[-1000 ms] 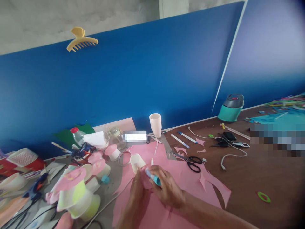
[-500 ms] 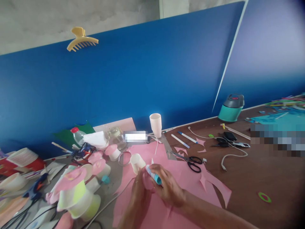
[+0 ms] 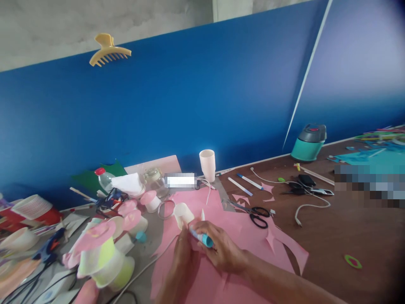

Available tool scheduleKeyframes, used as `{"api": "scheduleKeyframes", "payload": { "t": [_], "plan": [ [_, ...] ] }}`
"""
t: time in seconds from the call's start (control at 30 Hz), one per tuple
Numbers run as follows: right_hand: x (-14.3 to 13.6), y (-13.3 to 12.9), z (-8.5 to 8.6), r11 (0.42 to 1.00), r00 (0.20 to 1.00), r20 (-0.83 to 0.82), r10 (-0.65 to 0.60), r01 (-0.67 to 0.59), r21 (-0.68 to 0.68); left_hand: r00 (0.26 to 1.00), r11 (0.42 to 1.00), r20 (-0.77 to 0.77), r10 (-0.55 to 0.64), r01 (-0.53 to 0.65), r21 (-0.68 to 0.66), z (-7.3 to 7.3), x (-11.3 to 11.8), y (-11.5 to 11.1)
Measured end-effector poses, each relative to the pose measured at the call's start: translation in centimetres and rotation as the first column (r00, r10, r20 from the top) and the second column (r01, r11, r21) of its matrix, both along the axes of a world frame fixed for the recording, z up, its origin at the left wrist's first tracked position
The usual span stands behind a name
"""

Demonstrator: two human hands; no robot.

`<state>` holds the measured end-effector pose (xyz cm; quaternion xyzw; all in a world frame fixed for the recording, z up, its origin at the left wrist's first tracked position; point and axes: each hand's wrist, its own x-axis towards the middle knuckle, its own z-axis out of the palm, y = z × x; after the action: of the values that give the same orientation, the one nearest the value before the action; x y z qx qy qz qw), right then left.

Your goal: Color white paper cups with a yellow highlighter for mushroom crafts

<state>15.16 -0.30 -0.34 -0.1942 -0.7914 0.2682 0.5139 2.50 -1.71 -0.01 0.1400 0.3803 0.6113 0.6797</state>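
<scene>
My right hand (image 3: pixel 223 249) is closed round a glue stick (image 3: pixel 207 240), its blue base pointing toward me. The other end of the stick is over my left hand (image 3: pixel 185 249), which is closed on a small piece of pink paper that my fingers mostly hide. Just beyond my left fingertips, a white paper cup (image 3: pixel 182 215) lies tilted on a large pink sheet (image 3: pixel 205 278). A white pointed tip (image 3: pixel 203 215) shows behind my right fingers; what it belongs to is hidden.
Scissors (image 3: pixel 259 216), two markers (image 3: pixel 240 186) and pink scraps lie to the right, with cables beyond. On the left are paper-topped cups (image 3: pixel 150 200), a green-and-white cup piece (image 3: pixel 106 268) and a glue gun (image 3: pixel 49 249). White cups (image 3: pixel 208 164) stand by the blue partition.
The glue stick's far end has shifted a little left and down over my left hand. The pink piece, visible between my hands before, is now mostly covered.
</scene>
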Motion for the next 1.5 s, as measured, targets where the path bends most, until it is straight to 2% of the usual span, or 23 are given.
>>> {"api": "scheduleKeyframes", "payload": {
  "t": [0.13, 0.23, 0.37, 0.47, 0.53, 0.73, 0.93, 1.2, 1.4, 1.5],
  "plan": [
    [0.0, 0.1, 0.2, 0.987, 0.993, -0.066, -0.100, 0.091, -0.133, 0.999, 0.999, 0.043, -0.011, 0.009, 0.053, 0.9, 0.1, -0.1],
    [0.1, 0.2, 0.5, 0.973, 0.988, -0.099, -0.121, 0.099, -0.208, 0.995, 0.996, 0.079, -0.060, 0.055, 0.070, 1.6, 0.0, -0.1],
    [0.5, 0.4, 1.0, 0.964, 0.992, -0.108, -0.070, 0.040, -0.262, 0.984, 0.989, 0.118, -0.133, 0.125, 0.074, 2.3, -0.1, 0.0],
    [0.7, 0.4, 1.2, 0.912, 0.996, -0.094, 0.002, -0.041, -0.408, 0.970, 0.985, 0.178, -0.165, 0.152, 0.085, 2.3, 0.0, 0.0],
    [0.8, 0.3, 1.3, 0.885, 0.995, -0.071, 0.067, -0.092, -0.457, 0.959, 0.980, 0.206, -0.196, 0.182, 0.085, 2.2, 0.1, -0.1],
    [0.9, 0.2, 1.6, 0.887, 0.992, 0.018, 0.122, -0.101, -0.450, 0.925, 0.946, 0.204, -0.320, 0.300, 0.123, 1.7, -0.6, -0.5],
    [1.3, 0.5, 2.0, 0.907, 0.987, 0.075, 0.144, -0.101, -0.409, 0.954, 0.970, 0.179, -0.240, 0.230, 0.076, 0.6, -0.9, -0.1],
    [1.7, 0.5, 3.0, 0.919, 0.973, 0.182, 0.145, -0.065, -0.389, 0.963, 0.973, 0.150, -0.225, 0.231, -0.019, 1.2, -0.5, 0.2],
    [1.9, 0.4, 4.5, 0.953, 0.949, 0.260, 0.177, -0.099, -0.287, 0.946, 0.953, 0.122, -0.301, 0.303, -0.003, 1.4, -0.3, 0.2],
    [2.1, 0.5, 5.1, 0.954, 0.922, 0.336, 0.194, -0.099, -0.282, 0.943, 0.947, 0.089, -0.321, 0.321, 0.013, 1.2, -0.2, 0.1]
  ]
}}
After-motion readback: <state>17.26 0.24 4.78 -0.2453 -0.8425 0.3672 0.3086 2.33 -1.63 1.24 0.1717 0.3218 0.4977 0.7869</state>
